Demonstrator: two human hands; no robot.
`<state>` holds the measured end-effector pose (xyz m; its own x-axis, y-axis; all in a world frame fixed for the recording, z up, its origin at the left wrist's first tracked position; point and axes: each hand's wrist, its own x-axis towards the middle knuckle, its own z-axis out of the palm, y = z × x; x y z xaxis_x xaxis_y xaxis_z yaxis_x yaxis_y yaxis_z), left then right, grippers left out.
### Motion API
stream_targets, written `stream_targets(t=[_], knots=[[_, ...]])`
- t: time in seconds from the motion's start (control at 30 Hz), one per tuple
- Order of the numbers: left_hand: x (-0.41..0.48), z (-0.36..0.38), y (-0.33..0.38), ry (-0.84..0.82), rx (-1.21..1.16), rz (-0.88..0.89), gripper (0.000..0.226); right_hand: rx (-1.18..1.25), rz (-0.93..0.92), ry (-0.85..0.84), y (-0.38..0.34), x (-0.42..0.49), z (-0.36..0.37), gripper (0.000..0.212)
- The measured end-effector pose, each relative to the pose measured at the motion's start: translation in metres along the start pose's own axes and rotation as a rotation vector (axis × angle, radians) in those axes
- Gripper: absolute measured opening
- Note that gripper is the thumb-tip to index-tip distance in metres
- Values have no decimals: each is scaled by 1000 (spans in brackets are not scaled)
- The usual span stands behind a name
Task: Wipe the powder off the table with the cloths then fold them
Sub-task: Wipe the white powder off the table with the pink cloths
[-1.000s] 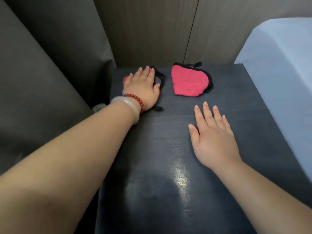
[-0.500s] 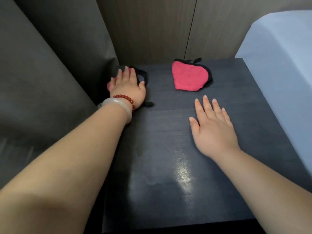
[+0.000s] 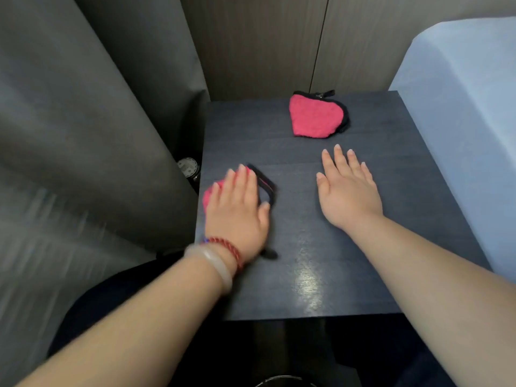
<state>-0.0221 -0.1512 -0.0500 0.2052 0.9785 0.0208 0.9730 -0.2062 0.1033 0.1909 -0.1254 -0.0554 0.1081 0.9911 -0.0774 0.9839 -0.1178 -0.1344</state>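
The fingers (image 3: 237,182) of the left hand (image 3: 237,216) lie stretched out flat and close together, pressed palm-down on a pink cloth (image 3: 208,195) with black trim at the left edge of the dark bench (image 3: 321,261); they pinch nothing, they only bear on it from above. The cloth shows as a pink patch past the little-finger side and as a black border curving out beyond the fingertips and the thumb, with a small black tab sticking out near the wrist. The left hand and forearm are slightly blurred. On that wrist sit a red beaded bracelet (image 3: 227,248) and, just behind it, a pale bangle (image 3: 212,265). The right hand (image 3: 347,191) rests flat on the bare bench near the middle, its fingers lightly fanned and holding nothing, well apart from either cloth. A second pink cloth (image 3: 315,117), folded into a rounded wedge with a black border and a small black loop at its far end, lies at the far side of the bench, beyond the right hand. No powder can be made out on the dark surface, which carries a bright glare patch near the front. A grey curtain (image 3: 83,121) hangs to the left, and a light blue covered surface (image 3: 463,107) borders the bench on the right.
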Motion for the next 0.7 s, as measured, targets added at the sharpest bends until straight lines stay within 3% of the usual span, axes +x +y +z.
stream_targets(t=[0.13,0.27,0.33,0.47,0.53,0.63,0.7], knots=[[-71,-2,10,-75,-30,237,66,23,-11,3,0,-2,-3,54],[-36,-3,-14,-29,28,1,69,12,-35,0,2,-6,-3,54],[-46,0,7,-26,-3,-73,70,18,-46,1,4,-8,-4,54],[-110,1,64,-60,-47,251,68,32,-61,6,6,-10,-4,53],[-100,0,54,-61,-55,294,67,46,-68,9,6,-10,-5,52],[-54,-1,16,-28,-11,87,68,90,-88,1,9,-10,-6,51],[-31,-4,-3,-99,19,-59,66,113,-103,-5,12,-10,-7,50]])
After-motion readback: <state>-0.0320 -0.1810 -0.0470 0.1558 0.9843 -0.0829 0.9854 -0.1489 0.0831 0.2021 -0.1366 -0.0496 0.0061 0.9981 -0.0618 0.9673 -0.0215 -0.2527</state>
